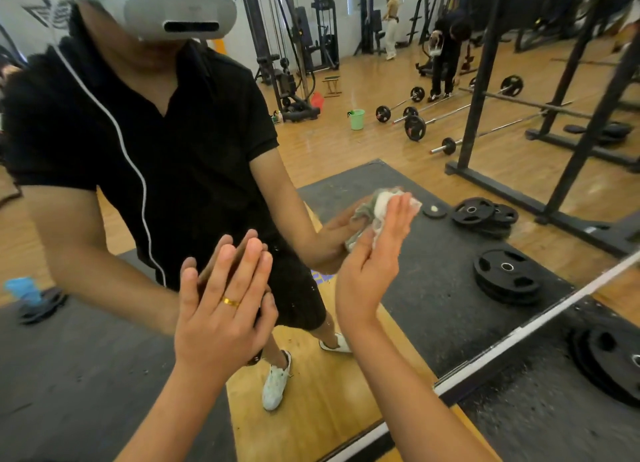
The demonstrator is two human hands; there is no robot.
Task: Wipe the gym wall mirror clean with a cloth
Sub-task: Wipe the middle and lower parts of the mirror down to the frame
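Note:
The wall mirror fills most of the view, and its white bottom edge runs diagonally at the lower right. My left hand, with a gold ring, lies flat against the glass, fingers spread and pointing up. My right hand presses a crumpled white and grey-green cloth against the mirror with a flat palm. My reflection in a black shirt and white headset faces me, its hands meeting mine on the glass.
Black weight plates lie on the dark rubber mat by the mirror's foot at right. Reflected in the glass are more plates, barbells, a squat rack, a green bucket and two other people far back.

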